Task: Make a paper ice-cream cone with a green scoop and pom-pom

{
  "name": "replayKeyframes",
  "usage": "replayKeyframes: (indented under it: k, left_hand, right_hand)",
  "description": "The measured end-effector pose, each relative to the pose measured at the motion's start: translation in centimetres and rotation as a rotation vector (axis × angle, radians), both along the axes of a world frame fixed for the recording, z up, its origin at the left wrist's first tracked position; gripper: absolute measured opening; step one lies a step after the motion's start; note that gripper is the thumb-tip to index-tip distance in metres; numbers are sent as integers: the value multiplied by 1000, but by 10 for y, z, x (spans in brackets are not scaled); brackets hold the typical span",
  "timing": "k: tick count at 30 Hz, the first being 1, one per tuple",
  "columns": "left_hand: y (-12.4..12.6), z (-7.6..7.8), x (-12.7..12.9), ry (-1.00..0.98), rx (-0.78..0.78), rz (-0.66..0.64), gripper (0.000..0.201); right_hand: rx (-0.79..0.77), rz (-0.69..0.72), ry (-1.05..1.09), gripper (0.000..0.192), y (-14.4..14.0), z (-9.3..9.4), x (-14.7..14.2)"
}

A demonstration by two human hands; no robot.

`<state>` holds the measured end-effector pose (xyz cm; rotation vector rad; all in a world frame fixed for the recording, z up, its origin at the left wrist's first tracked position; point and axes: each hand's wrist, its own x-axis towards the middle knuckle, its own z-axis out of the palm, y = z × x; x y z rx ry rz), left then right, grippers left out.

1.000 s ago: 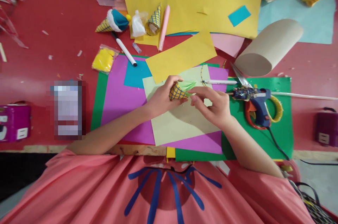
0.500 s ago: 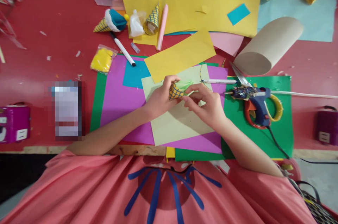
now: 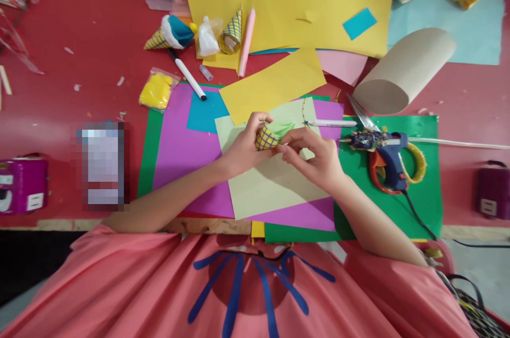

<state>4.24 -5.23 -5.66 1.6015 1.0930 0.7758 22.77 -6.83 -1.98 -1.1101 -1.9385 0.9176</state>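
Over the pale green sheet (image 3: 263, 189), my left hand (image 3: 243, 149) is closed around a small yellow paper cone (image 3: 266, 138) with a blue grid drawn on it. Folded light green paper (image 3: 282, 128) puffs out of the cone's open end. My right hand (image 3: 313, 154) meets it from the other side, thumb and forefinger pinched at the cone's rim; the exact contact is partly hidden by the fingers. A white pen (image 3: 330, 123) lies just beyond my right knuckles.
To the right lie a blue glue gun (image 3: 394, 160), scissors (image 3: 362, 115), a yellow tape roll (image 3: 416, 162) and a cardboard tube (image 3: 410, 67). Behind are a finished cone (image 3: 167, 34), another grid cone (image 3: 231, 32), a marker (image 3: 190, 78) and a yellow clay packet (image 3: 156, 89).
The cone has turned slightly in my left hand, so more of its grid side shows. My right fingertips have shifted a little to the right along the rim.
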Motion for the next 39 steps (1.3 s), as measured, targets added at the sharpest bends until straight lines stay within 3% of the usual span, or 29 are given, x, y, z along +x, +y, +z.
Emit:
replayKeyframes:
  k: [5, 14, 21, 29, 39]
  left_hand:
    - [-3, 1, -4, 116, 99, -40, 58]
    - [-3, 2, -7, 92, 148, -61, 49]
    - [-3, 3, -6, 10, -3, -20, 55]
    - [-3, 10, -2, -147, -235, 4, 60]
    - [-1, 10, -4, -124, -218, 35, 59]
  right_hand:
    - [7, -119, -102, 14, -3, 2, -4]
    - [-35, -208, -140, 20, -7, 5, -10]
    - [-96, -52, -2, 18, -9, -1, -8]
    - [-71, 5, 40, 16, -5, -3, -4]
    - [7, 14, 60, 12, -6, -2, -5]
